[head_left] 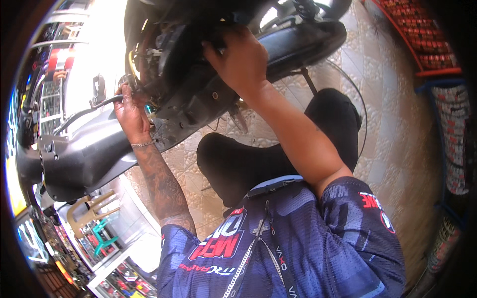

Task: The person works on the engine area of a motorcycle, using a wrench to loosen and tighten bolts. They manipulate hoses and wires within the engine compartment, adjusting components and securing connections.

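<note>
A black scooter (179,94) with exposed parts fills the upper middle. My left hand (130,111), with a chain bracelet on its wrist, has its fingers closed on a bent black tube (108,99) beside a small metal fitting (128,82). My right hand (241,64) reaches onto the dark underside higher up, fingers bent around a part I cannot make out, fingertips partly hidden. Right of it is a black tyre (318,42). A long dark body panel (84,164) extends to the lower left.
My bent knees (223,164) are over the tiled floor (387,129). A red rack (422,35) and a blue rack (437,89) hold packages along the right. A beige chair (84,213), teal stool (102,238) and display shelves (119,280) stand at lower left. A thin cable (362,129) curves near my right knee.
</note>
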A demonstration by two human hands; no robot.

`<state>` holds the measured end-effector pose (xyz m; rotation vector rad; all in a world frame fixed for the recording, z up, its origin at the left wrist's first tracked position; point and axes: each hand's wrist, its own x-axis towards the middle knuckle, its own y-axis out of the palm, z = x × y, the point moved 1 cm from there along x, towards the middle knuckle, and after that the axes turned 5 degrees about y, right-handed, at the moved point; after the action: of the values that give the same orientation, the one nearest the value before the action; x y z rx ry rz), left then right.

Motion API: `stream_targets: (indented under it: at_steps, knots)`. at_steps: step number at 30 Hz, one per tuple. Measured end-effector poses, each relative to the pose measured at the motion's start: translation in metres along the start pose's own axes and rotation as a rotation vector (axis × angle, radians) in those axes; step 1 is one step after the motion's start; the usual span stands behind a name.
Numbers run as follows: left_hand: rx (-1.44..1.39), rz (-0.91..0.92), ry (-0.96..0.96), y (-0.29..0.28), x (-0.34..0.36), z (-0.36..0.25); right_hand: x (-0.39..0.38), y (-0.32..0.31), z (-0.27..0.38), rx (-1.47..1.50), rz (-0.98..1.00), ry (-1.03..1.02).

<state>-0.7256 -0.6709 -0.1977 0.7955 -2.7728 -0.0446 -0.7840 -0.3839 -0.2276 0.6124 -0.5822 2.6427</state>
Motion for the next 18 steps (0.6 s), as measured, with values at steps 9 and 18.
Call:
stream_targets:
  at_steps: [9, 18]
  knots:
    - [0.019, 0.158, -0.04, 0.008, -0.003, 0.017, 0.008, -0.032, -0.016, 0.246, -0.122, -0.049]
    - [0.113, 0.22, -0.086, 0.018, 0.002, 0.011, 0.014, -0.026, -0.025, 0.194, -0.154, -0.127]
